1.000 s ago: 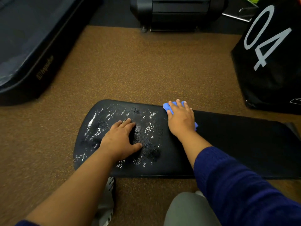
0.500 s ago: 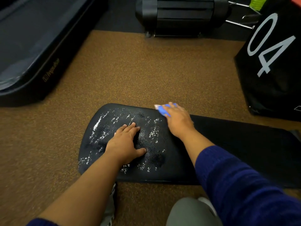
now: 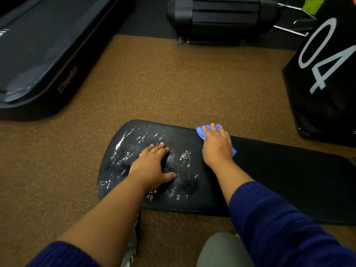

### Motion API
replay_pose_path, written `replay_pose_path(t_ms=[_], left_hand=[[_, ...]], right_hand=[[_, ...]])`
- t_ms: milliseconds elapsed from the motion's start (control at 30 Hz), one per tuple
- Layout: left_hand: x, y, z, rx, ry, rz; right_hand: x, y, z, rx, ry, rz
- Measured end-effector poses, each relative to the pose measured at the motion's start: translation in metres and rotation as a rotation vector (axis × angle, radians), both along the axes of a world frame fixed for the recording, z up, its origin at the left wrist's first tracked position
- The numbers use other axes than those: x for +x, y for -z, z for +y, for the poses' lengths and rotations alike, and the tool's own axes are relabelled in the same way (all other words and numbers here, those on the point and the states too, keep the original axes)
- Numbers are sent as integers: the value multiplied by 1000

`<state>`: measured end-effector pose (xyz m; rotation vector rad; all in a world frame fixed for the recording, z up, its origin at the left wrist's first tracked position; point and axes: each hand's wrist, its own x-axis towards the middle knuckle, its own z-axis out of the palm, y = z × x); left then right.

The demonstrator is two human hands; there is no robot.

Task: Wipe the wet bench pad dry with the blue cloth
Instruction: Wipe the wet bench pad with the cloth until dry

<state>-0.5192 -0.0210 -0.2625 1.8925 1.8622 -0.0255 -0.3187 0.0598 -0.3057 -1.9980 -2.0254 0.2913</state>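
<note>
A long black bench pad (image 3: 279, 176) lies across the brown floor, its rounded left end beaded with shiny water drops. My left hand (image 3: 152, 166) rests flat on that wet end, fingers spread, holding nothing. My right hand (image 3: 216, 146) presses the blue cloth (image 3: 201, 132) onto the pad near its far edge, just right of the wet patch. Most of the cloth is hidden under the palm; blue corners stick out beyond the fingers and at the right of the hand.
A black box marked 04 (image 3: 327, 74) stands at the right. A dark padded platform (image 3: 38, 54) lies at the left, and black equipment (image 3: 221, 18) sits at the back. My knee (image 3: 221, 251) and a shoe (image 3: 131, 249) are at the bottom.
My right hand with the cloth has swung left along the pad's far edge and back to the right. My left hand stays pressed on the wet end.
</note>
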Motion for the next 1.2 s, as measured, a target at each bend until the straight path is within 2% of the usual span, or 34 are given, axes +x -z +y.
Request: replay_pose_path(t_ms=[33, 67, 167, 233, 267, 333, 400, 433, 467, 567, 633, 700, 767, 800, 833, 900, 967, 1000, 1133, 1200], left_hand=[[1, 0, 0, 3, 0, 1], [1, 0, 0, 4, 1, 2], [1, 0, 0, 8, 0, 4], [1, 1, 0, 7, 3, 2], [1, 1, 0, 4, 3, 1], [1, 1, 0, -6, -5, -2], [1, 1, 0, -13, -9, -2], [1, 1, 0, -12, -8, 0], [1, 1, 0, -9, -8, 1], [0, 3, 1, 2, -6, -5], [0, 3, 0, -5, 2, -1], [0, 2, 1, -19, 5, 5], [1, 0, 1, -31, -6, 4], [1, 1, 1, -32, -7, 3], [0, 2, 1, -30, -7, 2], [-1, 4, 1, -21, -7, -10], [-2, 5, 2, -19, 2, -15], [-2, 6, 2, -21, 12, -8], [-2, 5, 2, -34, 7, -12], [-3, 5, 2, -31, 8, -12]], right_hand=[[-10, -1, -3, -7, -2, 0], [-19, -2, -7, 13, -92, 11], [-16, 2, -32, 66, -554, 76], [10, 4, -35, 32, -680, 57], [21, 4, -32, 35, -646, 48], [25, 3, -24, 42, -430, 49], [5, -1, -26, 34, -214, 59], [-7, -2, -32, 30, -198, 68], [-16, -3, -41, 32, -257, 86], [0, 0, -63, -3, -662, 131], [28, 4, -55, -25, -746, 104], [40, 5, -41, -16, -541, 92], [22, 1, -39, -8, -274, 62], [6, 0, -44, -8, -215, 52], [-8, -1, -53, -12, -232, 56], [-15, -1, -76, 29, -471, 102], [8, -3, -87, 17, -699, 112], [21, -1, -82, 17, -722, 87], [21, 10, -64, 4, -332, 85], [3, 15, -78, 20, -327, 110]])
